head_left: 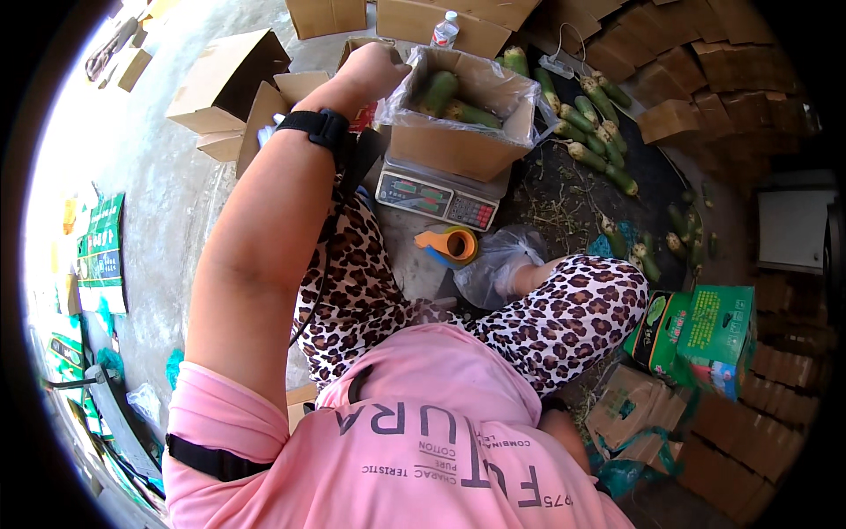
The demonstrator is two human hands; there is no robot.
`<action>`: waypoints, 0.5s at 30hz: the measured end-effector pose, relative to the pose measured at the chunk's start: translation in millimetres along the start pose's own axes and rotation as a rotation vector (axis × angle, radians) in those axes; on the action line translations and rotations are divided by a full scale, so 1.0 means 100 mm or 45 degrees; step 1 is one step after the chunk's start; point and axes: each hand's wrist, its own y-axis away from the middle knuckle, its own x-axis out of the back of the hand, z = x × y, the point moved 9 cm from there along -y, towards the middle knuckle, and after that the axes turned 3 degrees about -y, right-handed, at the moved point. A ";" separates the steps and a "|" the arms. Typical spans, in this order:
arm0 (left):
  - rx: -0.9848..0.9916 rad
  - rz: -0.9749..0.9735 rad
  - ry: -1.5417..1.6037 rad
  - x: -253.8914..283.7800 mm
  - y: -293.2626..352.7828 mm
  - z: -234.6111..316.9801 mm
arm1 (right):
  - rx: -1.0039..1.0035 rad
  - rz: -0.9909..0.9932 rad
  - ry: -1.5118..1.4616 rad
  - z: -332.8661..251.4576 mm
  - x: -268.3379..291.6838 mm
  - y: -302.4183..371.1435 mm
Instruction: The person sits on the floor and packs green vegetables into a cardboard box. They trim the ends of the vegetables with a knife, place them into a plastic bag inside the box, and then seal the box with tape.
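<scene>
Two long green radishes (438,93) show inside the carton (451,152) near the top centre of the frame, and I can't tell whether more lie beneath them. The carton stands upright on the scale (412,192), lined with clear plastic film (398,104) that spills over its rim. So I judge the filling to be begun but not finished: bare space shows around the two, the top is open and no tape closes it. The loose radishes (588,157) lie scattered at the upper right, on a dark ground sheet (557,204), many more than I see in the carton. The tape roll (433,239), its end hanging free, sits just below the scale, near the middle of the frame.

My left arm reaches up from the lower left to the top centre, nearly straight, a black strap around the wrist. My left hand (374,70) is bent at the wrist, back uppermost, at the carton's upper left corner. Its fingers curl partly away from view beside the film; I can't tell how far they are closed or whether they have hold of anything. My right hand doesn't show, so I can't tell its state.
</scene>
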 end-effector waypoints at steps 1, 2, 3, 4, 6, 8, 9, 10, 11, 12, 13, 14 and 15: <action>0.006 -0.006 0.028 -0.01 0.01 0.00 | -0.020 -0.018 -0.011 0.03 0.00 -0.02; 0.014 -0.021 0.034 -0.01 0.01 -0.02 | -0.037 -0.030 -0.036 0.05 0.01 -0.06; 0.020 -0.036 0.040 -0.01 0.03 -0.03 | -0.098 -0.036 -0.076 0.08 0.00 -0.09; 0.027 -0.050 0.046 -0.01 0.03 -0.03 | -0.160 -0.042 -0.117 0.11 0.00 -0.11; 0.006 -0.016 0.051 0.01 0.04 -0.03 | -0.224 -0.048 -0.165 0.16 -0.01 -0.13; -0.003 -0.010 0.071 0.01 0.02 -0.04 | -0.228 -0.048 -0.180 0.20 -0.05 -0.16; 0.000 -0.022 0.085 0.00 0.00 -0.04 | -0.229 -0.038 -0.199 0.20 -0.08 -0.15; 0.001 -0.034 0.099 -0.01 -0.01 -0.03 | -0.255 -0.010 -0.258 0.19 -0.14 -0.08; 0.015 -0.046 0.062 -0.02 -0.01 -0.07 | -0.288 0.025 -0.347 0.16 -0.18 -0.04; 0.034 -0.058 0.018 -0.03 0.01 -0.12 | -0.328 0.070 -0.463 0.12 -0.22 0.01; 0.053 -0.070 -0.026 -0.03 0.03 -0.17 | -0.424 0.131 -0.690 0.08 -0.30 0.10; -0.015 -0.084 -0.066 -0.10 -0.04 -0.06 | -0.594 0.176 -0.937 0.15 -0.54 0.44; -0.043 -0.100 -0.148 -0.14 -0.08 -0.15 | -0.717 0.236 -1.195 0.13 -0.71 0.61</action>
